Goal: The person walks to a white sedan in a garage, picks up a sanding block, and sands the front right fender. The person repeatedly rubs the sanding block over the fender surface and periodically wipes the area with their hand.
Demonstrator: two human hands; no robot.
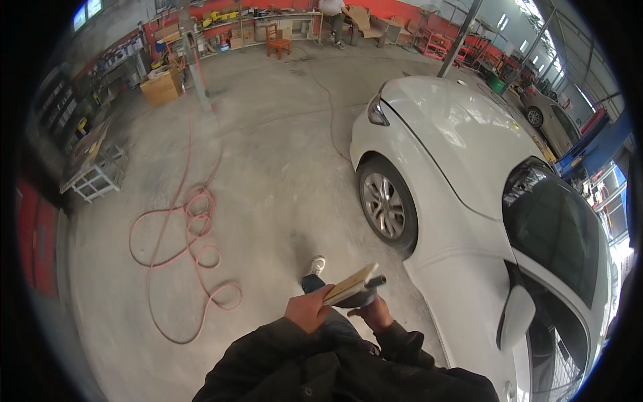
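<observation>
While hands [309, 311] hold board [349, 287] & tool [360, 299], cardbd box [161, 89]'s nr post [196, 75].

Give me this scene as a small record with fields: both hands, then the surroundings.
Left hand: grips a pale flat block
Right hand: at a dark object beneath the block; exact grip unclear
White car: on the right, front wheel visible
Pink hose: loosely looped on the floor, left
Red chair: at the far back

The floor [274, 181] carries the car [429, 127]. Left of the car, a looped red hose [199, 236] lies flat; a carton [161, 87] and a stand [97, 177] rest there. A chair [277, 45] stands beyond the car's front.
</observation>
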